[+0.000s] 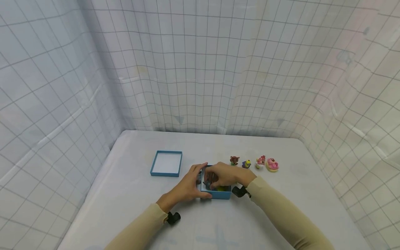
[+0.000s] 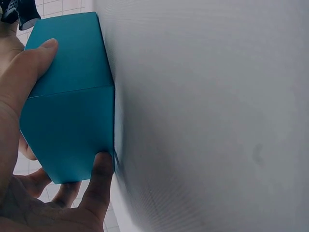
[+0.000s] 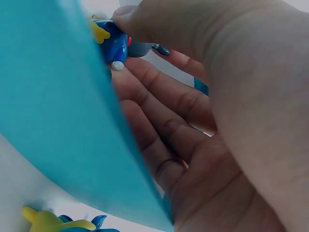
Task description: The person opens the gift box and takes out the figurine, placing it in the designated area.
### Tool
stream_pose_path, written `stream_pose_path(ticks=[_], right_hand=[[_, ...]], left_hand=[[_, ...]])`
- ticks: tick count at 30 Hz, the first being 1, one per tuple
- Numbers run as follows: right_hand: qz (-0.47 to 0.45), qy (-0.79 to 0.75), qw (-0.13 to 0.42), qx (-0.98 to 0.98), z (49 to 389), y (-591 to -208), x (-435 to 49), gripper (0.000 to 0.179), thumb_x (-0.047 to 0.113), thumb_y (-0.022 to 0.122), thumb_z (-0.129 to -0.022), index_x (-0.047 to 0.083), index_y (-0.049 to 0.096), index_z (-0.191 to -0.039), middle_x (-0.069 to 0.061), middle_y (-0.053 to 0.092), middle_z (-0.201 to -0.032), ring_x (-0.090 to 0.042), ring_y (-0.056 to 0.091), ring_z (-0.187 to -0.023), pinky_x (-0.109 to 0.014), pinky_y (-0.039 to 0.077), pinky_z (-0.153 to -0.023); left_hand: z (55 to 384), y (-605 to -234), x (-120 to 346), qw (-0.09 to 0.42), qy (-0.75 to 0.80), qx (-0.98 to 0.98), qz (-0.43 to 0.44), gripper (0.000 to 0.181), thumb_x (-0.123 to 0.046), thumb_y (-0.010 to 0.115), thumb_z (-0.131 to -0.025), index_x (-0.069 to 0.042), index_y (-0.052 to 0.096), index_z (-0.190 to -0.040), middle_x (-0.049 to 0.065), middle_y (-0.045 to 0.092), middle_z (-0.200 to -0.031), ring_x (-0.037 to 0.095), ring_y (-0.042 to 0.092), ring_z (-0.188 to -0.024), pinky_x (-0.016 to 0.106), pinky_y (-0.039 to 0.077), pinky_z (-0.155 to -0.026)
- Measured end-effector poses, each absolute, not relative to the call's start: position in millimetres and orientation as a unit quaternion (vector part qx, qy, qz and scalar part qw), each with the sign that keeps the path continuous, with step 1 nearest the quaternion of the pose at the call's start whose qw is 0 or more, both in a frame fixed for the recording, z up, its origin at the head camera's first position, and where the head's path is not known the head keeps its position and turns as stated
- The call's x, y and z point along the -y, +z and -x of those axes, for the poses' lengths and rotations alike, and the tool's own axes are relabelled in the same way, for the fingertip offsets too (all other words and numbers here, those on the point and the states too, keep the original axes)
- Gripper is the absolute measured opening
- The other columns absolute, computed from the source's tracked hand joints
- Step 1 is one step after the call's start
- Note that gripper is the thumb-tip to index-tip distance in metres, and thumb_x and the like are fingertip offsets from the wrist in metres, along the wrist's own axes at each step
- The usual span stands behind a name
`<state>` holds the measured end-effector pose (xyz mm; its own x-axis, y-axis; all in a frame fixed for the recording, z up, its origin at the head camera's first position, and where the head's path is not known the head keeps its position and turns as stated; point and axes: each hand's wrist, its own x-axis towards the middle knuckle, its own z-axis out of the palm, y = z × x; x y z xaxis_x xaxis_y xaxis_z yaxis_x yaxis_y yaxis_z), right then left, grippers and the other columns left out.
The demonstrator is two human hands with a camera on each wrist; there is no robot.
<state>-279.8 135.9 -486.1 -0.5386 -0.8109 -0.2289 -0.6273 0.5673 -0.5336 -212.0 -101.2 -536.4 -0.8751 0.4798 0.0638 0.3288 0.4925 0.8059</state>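
Note:
A blue open-topped box (image 1: 220, 195) stands on the table. My left hand (image 1: 186, 184) grips its left end; in the left wrist view, the thumb lies along one blue wall (image 2: 72, 53) and the fingers touch the adjoining one. Inside the box, my right hand (image 1: 223, 174) reaches down with bent fingers. The right wrist view has a small blue figurine (image 3: 115, 46) with yellow parts pinched between its thumb and fingers. A grey shape (image 3: 139, 49) shows behind that figurine, its kind unclear. Something yellow (image 1: 222, 188) lies in the box, partly hidden by the right hand.
A blue-rimmed square lid (image 1: 166, 163) lies at the back left. Right of the box stand a brown figurine (image 1: 234, 160), a yellow-and-blue one (image 1: 246, 164), a red-and-white one (image 1: 260, 162) and a pink one (image 1: 273, 165). Gridded white curtains (image 1: 193, 69) surround the table.

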Motion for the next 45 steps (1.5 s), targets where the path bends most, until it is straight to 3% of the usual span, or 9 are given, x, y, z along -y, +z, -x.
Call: stream_pose_path(ticks=[23,36,45], right_hand=[[0.422,-0.249,0.201,-0.848,279.4,-488.0,-142.0,0.018,0.014,0.084,-0.11,0.021,0.074,-0.123,0.005,0.078,-0.114,0.0,0.072,-0.095,-0.023,0.064,-0.088],[0.421,-0.274,0.172,-0.847,275.4,-494.0,-150.0,0.028,0.017,0.086,-0.109,0.02,0.071,-0.132,0.005,0.078,-0.114,-0.003,0.069,-0.097,-0.025,0.063,-0.091],[0.425,-0.284,0.153,-0.846,271.6,-491.8,-154.7,0.039,0.02,0.086,-0.109,0.018,0.068,-0.144,0.0,0.081,-0.122,-0.006,0.074,-0.105,-0.029,0.066,-0.096]], left_hand=[[213.0,-535.4,100.8,0.091,0.451,-0.858,-0.228,0.124,-0.036,0.105,-0.09,-0.015,0.029,-0.186,0.019,0.035,-0.184,0.036,0.057,-0.155,0.053,0.059,-0.125],[210.6,-537.6,99.6,0.084,0.452,-0.858,-0.228,0.123,-0.037,0.105,-0.09,-0.017,0.03,-0.185,0.016,0.04,-0.181,0.033,0.052,-0.16,0.056,0.054,-0.131],[211.3,-537.5,99.3,0.091,0.474,-0.844,-0.235,0.121,-0.028,0.105,-0.09,-0.015,0.03,-0.184,0.018,0.039,-0.179,0.033,0.055,-0.155,0.045,0.064,-0.121]])
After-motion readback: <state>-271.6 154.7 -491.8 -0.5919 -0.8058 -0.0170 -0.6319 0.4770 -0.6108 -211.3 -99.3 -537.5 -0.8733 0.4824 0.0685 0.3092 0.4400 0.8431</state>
